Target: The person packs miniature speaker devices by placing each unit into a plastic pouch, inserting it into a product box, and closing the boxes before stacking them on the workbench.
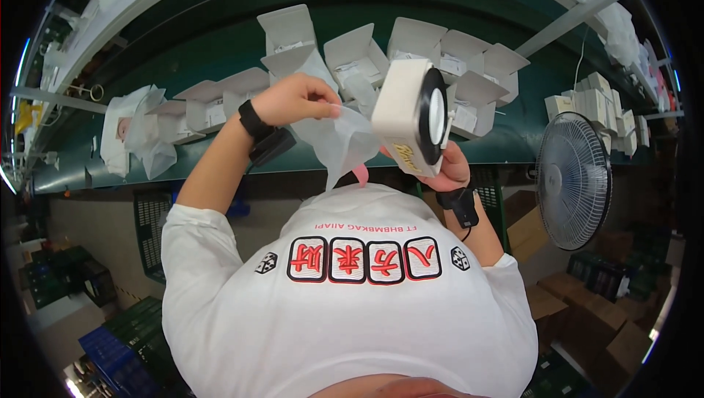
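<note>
My left hand point(297, 99) is closed, its thumb and fingertips pinching the edge of a thin, translucent white plastic bag point(339, 145). The bag hangs loose over the bench edge, in front of my chest. My right hand point(449, 169) grips the lower side of a cream boxy device point(398, 108) with rounded corners, gold lettering and a black-ringed white disc on its right face. The device is tilted, just right of the bag; whether the two touch I cannot tell. Part of my right hand's fingers is hidden behind the device. Both wrists wear black straps with small modules.
Several open white boxes point(358, 52) stand on the green bench point(220, 39) beyond my hands. A bagged white item point(117, 128) lies at left. At right are a round fan point(576, 182) and stacked small white boxes point(603, 101). Crates point(110, 354) and cardboard point(587, 306) sit below.
</note>
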Available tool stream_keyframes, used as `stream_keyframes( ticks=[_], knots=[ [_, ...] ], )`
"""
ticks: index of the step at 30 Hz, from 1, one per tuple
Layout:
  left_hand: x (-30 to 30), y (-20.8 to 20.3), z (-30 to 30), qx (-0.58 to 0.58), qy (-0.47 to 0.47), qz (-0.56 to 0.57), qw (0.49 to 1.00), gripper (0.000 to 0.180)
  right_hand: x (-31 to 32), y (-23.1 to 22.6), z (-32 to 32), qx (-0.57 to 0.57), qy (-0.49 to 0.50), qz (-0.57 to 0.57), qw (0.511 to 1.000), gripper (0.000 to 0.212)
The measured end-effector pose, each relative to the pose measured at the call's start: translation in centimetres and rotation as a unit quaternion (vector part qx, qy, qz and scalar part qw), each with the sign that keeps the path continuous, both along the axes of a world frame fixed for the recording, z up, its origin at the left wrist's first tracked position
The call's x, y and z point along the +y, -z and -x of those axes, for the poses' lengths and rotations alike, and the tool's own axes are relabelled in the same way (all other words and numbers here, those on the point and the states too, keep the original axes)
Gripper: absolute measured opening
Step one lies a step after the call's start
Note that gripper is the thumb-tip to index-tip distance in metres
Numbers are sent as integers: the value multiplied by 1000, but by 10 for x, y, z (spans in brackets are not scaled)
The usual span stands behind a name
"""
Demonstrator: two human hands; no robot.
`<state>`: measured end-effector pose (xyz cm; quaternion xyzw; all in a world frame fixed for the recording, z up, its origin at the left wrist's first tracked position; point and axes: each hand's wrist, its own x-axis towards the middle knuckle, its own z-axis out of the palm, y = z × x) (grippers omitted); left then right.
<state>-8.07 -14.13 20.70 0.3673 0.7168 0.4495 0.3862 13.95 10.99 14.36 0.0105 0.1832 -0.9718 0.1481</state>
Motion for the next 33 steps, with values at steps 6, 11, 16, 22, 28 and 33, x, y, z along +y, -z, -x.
stream_keyframes(
  ticks=[6, 11, 16, 22, 28, 33],
  knots=[
    [37, 31, -17, 17, -52, -66, 996, 38, 7, -3, 5, -24, 1, -43, 999, 80],
    [51, 19, -98, 285, -284, -163, 901, 42, 22, 11, 11, -34, 55, -22, 998, 73],
    [56, 38, -126, 354, -241, -150, 891, 27, 33, 13, 18, -29, 59, 22, 998, 70],
    [38, 42, -101, 449, -158, -131, 870, 20, 66, 10, 16, -45, 87, -36, 995, 66],
    [50, 38, -97, 601, -79, -50, 794, 24, 80, 5, 3, -72, 123, -159, 977, 59],
    [70, 33, -108, 517, -122, 15, 847, 43, 93, -6, -20, -69, 117, -301, 944, 56]
  ],
)
